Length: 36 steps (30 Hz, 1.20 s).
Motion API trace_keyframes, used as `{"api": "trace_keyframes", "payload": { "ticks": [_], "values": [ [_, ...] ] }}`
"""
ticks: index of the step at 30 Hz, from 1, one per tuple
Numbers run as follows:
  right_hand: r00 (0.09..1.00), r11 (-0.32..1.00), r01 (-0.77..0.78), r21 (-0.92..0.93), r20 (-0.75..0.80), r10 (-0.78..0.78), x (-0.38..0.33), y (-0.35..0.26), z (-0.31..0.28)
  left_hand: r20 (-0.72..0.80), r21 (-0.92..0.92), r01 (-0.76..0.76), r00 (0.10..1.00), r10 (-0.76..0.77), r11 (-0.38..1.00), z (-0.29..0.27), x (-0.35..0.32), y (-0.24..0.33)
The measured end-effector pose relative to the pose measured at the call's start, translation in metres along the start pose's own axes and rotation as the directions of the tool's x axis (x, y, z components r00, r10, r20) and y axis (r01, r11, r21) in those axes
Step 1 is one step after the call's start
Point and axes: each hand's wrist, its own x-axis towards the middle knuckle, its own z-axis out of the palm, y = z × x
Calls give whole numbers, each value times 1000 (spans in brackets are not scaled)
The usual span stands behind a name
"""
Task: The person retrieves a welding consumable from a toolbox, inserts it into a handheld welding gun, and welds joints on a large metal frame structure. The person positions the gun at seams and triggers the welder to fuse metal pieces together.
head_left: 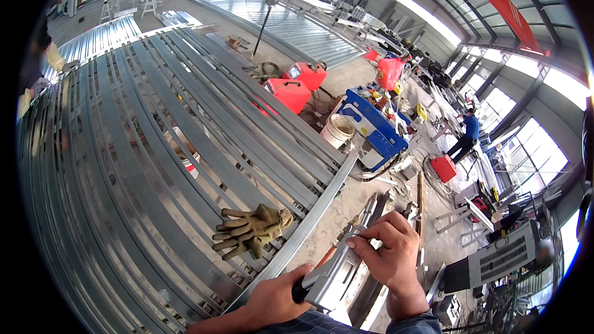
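Note:
My left hand (pixel 276 299) is closed around the black rear end of a silver, boxy hand tool (pixel 334 281), whose exact kind I cannot make out. My right hand (pixel 393 250) is bent over the tool's far end, thumb and fingertips pinched together there. Whether something small sits in that pinch is hidden. To the left of the tool, a pair of worn yellowish-brown work gloves (pixel 250 230) lies on a large frame of grey metal slats (pixel 154 117). A metal rail (pixel 322 201) edges the frame beside my left hand.
Beyond the frame are red cases (pixel 288 94), a white bucket (pixel 337 130) and a blue machine (pixel 374 127) with things on top. Cables lie on the floor. A person in blue (pixel 468 133) stands at the right; another person's gloved hand (pixel 54 59) is at the far left.

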Motion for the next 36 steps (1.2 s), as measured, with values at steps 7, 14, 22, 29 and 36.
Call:
{"api": "trace_keyframes", "payload": {
  "ticks": [7,14,22,29,36],
  "values": [
    [1000,993,3,119,7,-4,-2,4,0,-8,3,31,999,-31,1000,-2,2,12],
    [998,995,-62,-75,6,63,-1,-3,1,-120,5,-1,993,2,1000,11,3,14],
    [996,996,-83,-16,24,83,-6,-3,-7,-109,-17,-27,994,25,999,8,-3,23],
    [995,997,-67,36,-75,70,-19,-4,-6,-142,19,-39,989,41,999,14,-7,24],
    [985,989,-114,90,-121,125,-35,-5,-5,-131,7,-23,991,24,1000,14,-13,25]
  ]
}}
